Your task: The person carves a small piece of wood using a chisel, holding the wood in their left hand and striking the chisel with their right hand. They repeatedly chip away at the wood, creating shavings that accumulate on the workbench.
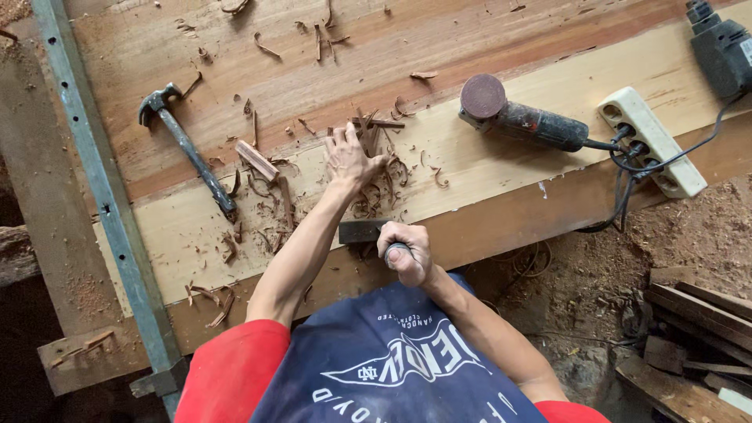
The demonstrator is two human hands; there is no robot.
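Your right hand [407, 254] sits closest, fist wrapped round the handle of a dark-headed mallet [362, 231] at the near edge of the plank surface [486, 157]. Your left hand [348, 160] reaches out, fingers spread flat among wood shavings [266, 196]. Dirt floor [689, 235] lies at right; a hammer [188, 149], sander [521, 117] and power strip [650, 141] rest on the surface.

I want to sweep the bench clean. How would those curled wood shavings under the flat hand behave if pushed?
The wood shavings look thin and curled, so probably light and easily scattered. They likely snap rather than bend. The left hand lies flat on them.
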